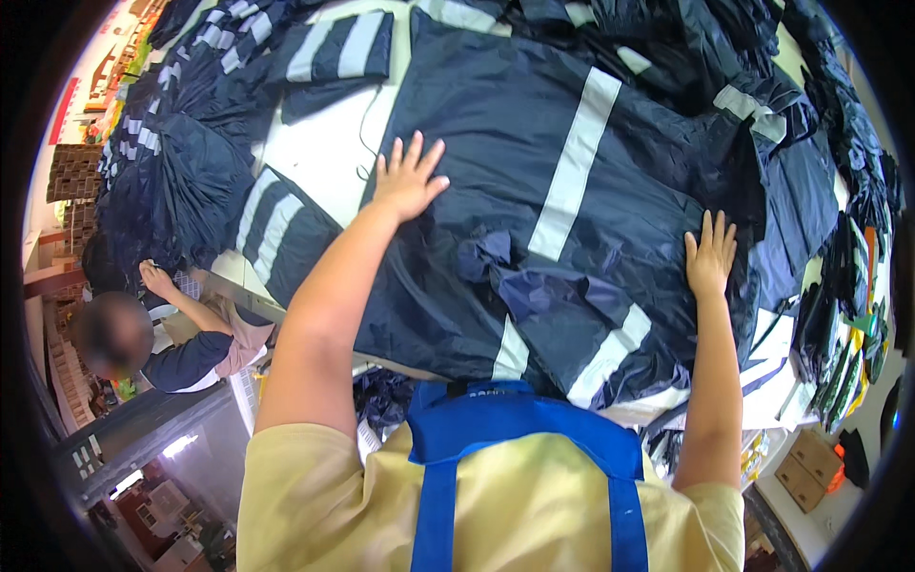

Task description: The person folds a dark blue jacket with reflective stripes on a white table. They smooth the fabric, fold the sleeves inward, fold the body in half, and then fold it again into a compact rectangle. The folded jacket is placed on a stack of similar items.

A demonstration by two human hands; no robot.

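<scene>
A dark navy garment (477,124) of thin, shiny fabric lies spread over the white table (315,153) before me, with a pale reflective stripe (577,162) running across it. My left hand (410,178) rests flat on its left part, fingers spread. On its right side my right hand (710,255) lies with fingers stretched out, near the fabric's edge. Between my arms, closer to me, the cloth is bunched, and two more pale stripes show there. Neither hand holds anything.
Navy pieces with double pale stripes (338,48) lie at the far left, and another striped piece (272,224) is beside my left forearm. Heaped navy garments (181,181) line the left side. A co-worker (195,334) sits at the left. Cardboard boxes (805,467) stand lower right.
</scene>
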